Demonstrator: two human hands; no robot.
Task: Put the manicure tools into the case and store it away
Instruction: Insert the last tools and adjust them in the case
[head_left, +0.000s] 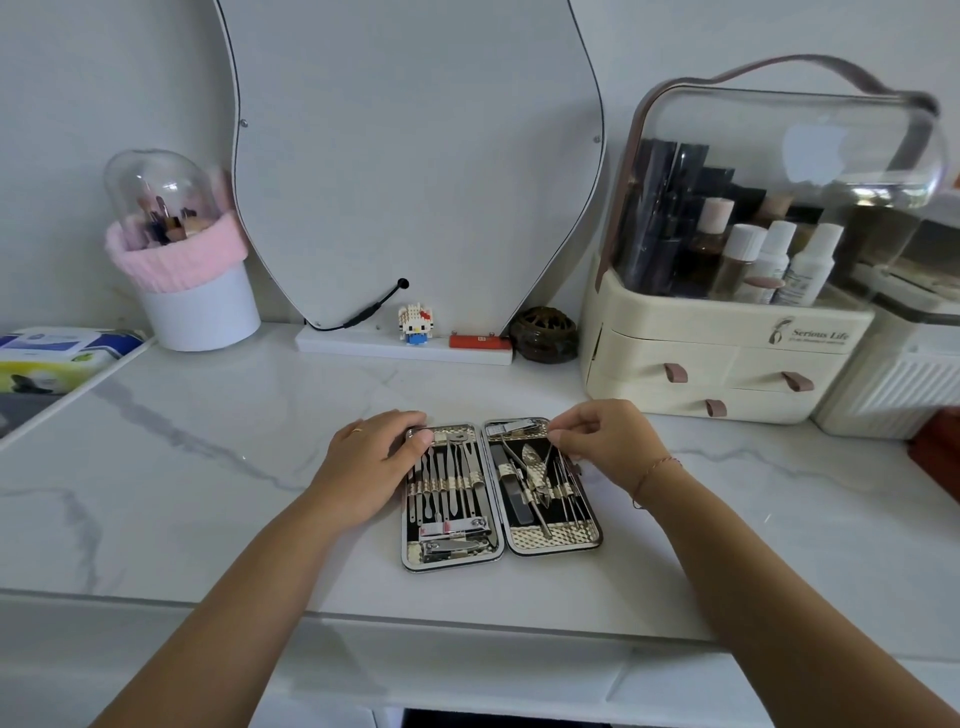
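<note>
The manicure case (550, 540) lies open flat on the white marble counter, both halves lined in gold and filled with several steel tools under elastic loops. My left hand (371, 457) rests on the case's far left corner, fingers curled over its edge. Over the right half, my right hand (602, 441) pinches the top of a thin steel tool (546, 453) standing among the tools there. Nail clippers (452, 545) sit in the near left half.
A cream cosmetics organiser (727, 358) with drawers and a clear lid stands at the back right. A mirror (415, 156) leans at the back centre, with a small figurine (415, 325) on its base. At the back left are a pink-trimmed brush holder (192, 280) and a tissue box (47, 358).
</note>
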